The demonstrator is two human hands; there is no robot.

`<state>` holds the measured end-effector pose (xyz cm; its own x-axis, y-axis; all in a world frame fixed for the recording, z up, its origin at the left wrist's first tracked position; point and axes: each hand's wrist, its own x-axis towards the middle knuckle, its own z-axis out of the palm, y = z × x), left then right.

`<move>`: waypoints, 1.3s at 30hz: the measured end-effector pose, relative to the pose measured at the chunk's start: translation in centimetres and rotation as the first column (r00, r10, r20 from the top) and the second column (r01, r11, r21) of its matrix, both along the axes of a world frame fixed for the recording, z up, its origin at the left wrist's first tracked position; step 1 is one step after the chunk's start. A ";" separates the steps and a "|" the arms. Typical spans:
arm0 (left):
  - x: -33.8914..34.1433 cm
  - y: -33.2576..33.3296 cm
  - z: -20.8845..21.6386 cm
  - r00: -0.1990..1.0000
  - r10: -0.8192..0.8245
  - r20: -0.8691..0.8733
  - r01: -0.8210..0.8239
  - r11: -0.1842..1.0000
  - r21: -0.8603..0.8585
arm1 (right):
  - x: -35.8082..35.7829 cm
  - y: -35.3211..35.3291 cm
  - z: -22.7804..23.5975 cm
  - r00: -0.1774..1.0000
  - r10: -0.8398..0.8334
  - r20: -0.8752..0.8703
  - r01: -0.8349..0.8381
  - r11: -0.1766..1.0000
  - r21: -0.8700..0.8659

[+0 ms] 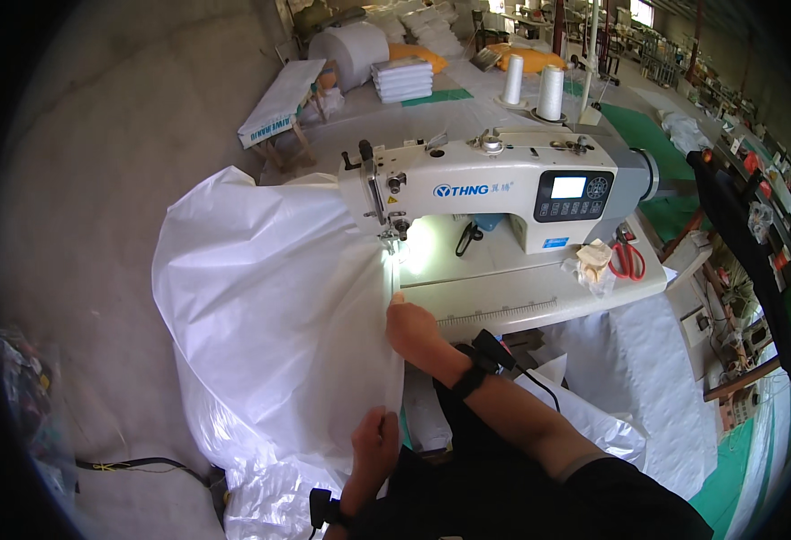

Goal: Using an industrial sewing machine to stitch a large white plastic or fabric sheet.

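Note:
A large white plastic sheet (278,288) drapes over the left side of the sewing machine (503,171) and hangs down toward my lap. Its right edge runs under the lit needle area. Close in front of the needle, my right hand (416,331) pinches that edge, a finger stretched along it toward the presser foot. Lower down and nearer to me, my left hand (375,444) is closed on the same edge. Both wrists wear black straps with small devices.
Red-handled scissors (628,261) and a beige cloth scrap (593,258) lie on the machine table's right end. Two white thread cones (551,94) stand behind the machine. More white sheeting (629,387) hangs at the right. A stack of folded white packs (403,81) sits farther back.

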<state>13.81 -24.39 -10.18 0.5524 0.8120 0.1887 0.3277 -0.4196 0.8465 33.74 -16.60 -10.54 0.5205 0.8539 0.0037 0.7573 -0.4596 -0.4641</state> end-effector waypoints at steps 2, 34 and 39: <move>0.7 0.5 0.2 1.000 0.003 0.014 -0.004 1.000 0.004 | 0.3 0.0 -0.1 0.999 -0.003 -0.054 0.004 1.000 0.017; 3.5 0.7 0.4 0.973 -0.079 -0.219 0.142 0.946 0.290 | 1.0 0.2 0.3 0.998 0.035 0.054 -0.039 0.998 0.058; 1.9 1.6 0.6 0.980 -0.105 -0.170 0.128 0.984 0.128 | -1.2 -1.9 -0.8 0.992 0.042 0.116 -0.052 0.994 0.091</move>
<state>15.68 -22.82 -9.56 0.6738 0.7129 0.1943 0.3976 -0.5715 0.7178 32.52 -18.51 -11.39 0.4714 0.8705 0.1417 0.8274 -0.3809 -0.4127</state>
